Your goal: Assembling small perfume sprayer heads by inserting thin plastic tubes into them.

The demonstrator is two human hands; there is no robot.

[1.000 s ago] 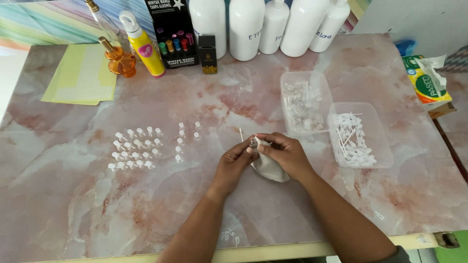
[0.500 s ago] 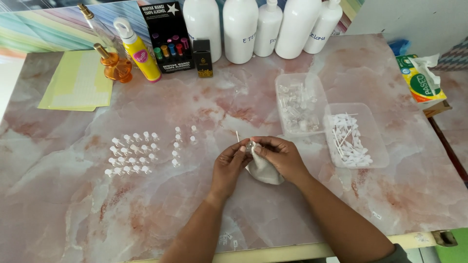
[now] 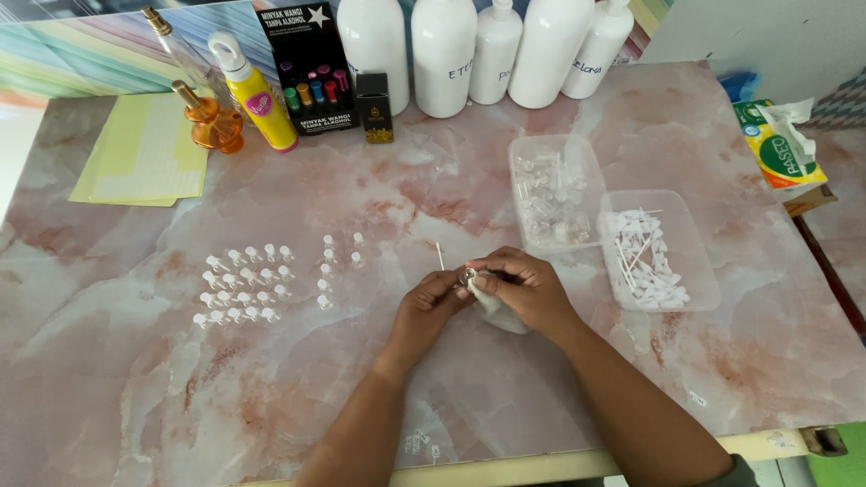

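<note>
My left hand (image 3: 431,307) and right hand (image 3: 523,287) are pinched together on a tiny clear vial (image 3: 466,276) over a white cloth (image 3: 499,311), near the middle of the pink marble table (image 3: 631,379). I judge a slip could roll it into the rows of small clear vials (image 3: 245,284) at left. Far back stand white plastic bottles (image 3: 442,54), a black display box (image 3: 307,68), and a yellow squeeze bottle (image 3: 257,95).

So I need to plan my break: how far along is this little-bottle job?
Done: rows of small capped bottles stand on the table. In hand: both hands, left hand and right hand, pinch one small bottle over a white cloth. Left: a tub of clear bottles and a tub of white tops.
</note>
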